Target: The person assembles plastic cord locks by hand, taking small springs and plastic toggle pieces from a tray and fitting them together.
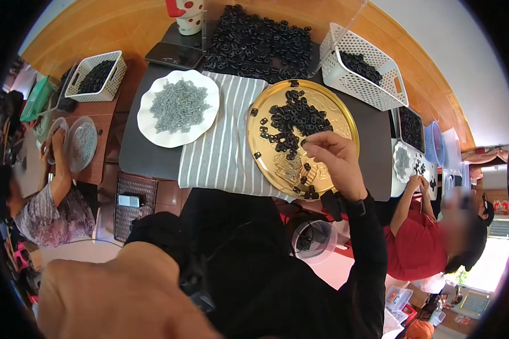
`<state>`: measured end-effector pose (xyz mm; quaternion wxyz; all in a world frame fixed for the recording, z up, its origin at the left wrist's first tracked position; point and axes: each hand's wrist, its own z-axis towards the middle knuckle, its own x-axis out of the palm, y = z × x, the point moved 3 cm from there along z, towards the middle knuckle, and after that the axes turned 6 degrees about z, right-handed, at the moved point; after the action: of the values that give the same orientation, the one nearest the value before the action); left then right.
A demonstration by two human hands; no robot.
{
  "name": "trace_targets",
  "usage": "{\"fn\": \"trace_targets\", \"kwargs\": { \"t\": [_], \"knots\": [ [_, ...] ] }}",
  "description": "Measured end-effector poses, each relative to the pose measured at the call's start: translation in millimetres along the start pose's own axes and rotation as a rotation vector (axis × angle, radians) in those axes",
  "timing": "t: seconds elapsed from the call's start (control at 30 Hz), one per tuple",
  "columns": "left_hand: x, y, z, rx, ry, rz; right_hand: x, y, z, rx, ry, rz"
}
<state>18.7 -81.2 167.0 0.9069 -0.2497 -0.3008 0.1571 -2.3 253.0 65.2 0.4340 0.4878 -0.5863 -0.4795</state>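
Note:
My right hand (338, 163) is over the right side of a round gold tray (345, 121), thumb and fingers pinched on a small black plastic piece (303, 142). On that tray lie a heap of black plastic pieces (302, 116) and a small bunch of screws (288, 168). My left hand (119, 294) looms large and blurred close to the camera at lower left; its fingers do not show. A white scalloped plate (144, 121) left of the tray holds a pile of grey screws (180, 105).
Under the tray and plate is a striped cloth (220, 152). Behind stand a clear bin of black pieces (254, 42), a white basket (367, 85), a phone (174, 55) and a spotted cup (189, 20). Other people work at tables left (56, 209) and right (415, 243).

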Motion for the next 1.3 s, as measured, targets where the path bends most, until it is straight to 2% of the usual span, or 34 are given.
{"fn": "trace_targets", "kwargs": {
  "t": [0.07, 0.13, 0.17, 0.2, 0.27, 0.33, 0.37, 0.43, 0.57, 0.67, 1.1, 1.17, 1.2, 1.27, 1.3],
  "knots": [
    [-18, 13, 20, 0.008, -0.003, -0.023, 3, -3, -2, -0.031, 0.016, -0.019],
    [-36, -1, 19, 0.018, 0.004, -0.038, 6, 1, -3, -0.22, -0.001, -0.52],
    [-45, 17, 34, 0.052, 0.121, -0.079, 8, 2, -2, -0.396, -0.005, -0.7],
    [-49, 41, 56, 0.089, 0.241, -0.12, 9, 1, -2, -0.399, -0.015, -0.702],
    [-48, 63, 26, -0.176, -0.257, 0.159, 16, 2, -4, -0.513, 0.068, -0.831],
    [-64, 86, -3, -0.412, -0.278, 0.145, 18, -7, -4, -0.485, 0.065, -0.829],
    [-70, 94, -15, -0.413, -0.275, 0.139, 19, -14, -4, -0.462, 0.069, -0.931],
    [-81, 112, -40, -0.694, -0.339, 0.185, 23, -20, -4, -0.441, 0.062, -1.024],
    [-85, 124, -51, -0.8, -0.334, 0.248, 33, -25, -2, -0.458, 0.051, -1.055],
    [-88, 127, -51, -0.801, -0.331, 0.289, 40, -21, -1, -0.515, 0.049, -1.046],
    [-79, 145, -52, -0.819, -0.29, 0.373, 24, -25, -29, -0.42, -0.008, -0.976],
    [-73, 148, -34, -0.688, -0.077, 0.838, 22, -26, -30, -0.422, -0.033, -0.943],
    [-70, 153, -25, -0.689, -0.074, 0.844, 19, -28, -31, -0.428, -0.053, -0.928],
    [-55, 157, -3, -0.28, 0.179, 1.42, 17, -29, -32, -0.437, -0.074, -0.907],
    [-51, 164, 0, -0.309, 0.206, 1.497, 17, -29, -34, -0.439, -0.081, -0.9]
  ]
}}
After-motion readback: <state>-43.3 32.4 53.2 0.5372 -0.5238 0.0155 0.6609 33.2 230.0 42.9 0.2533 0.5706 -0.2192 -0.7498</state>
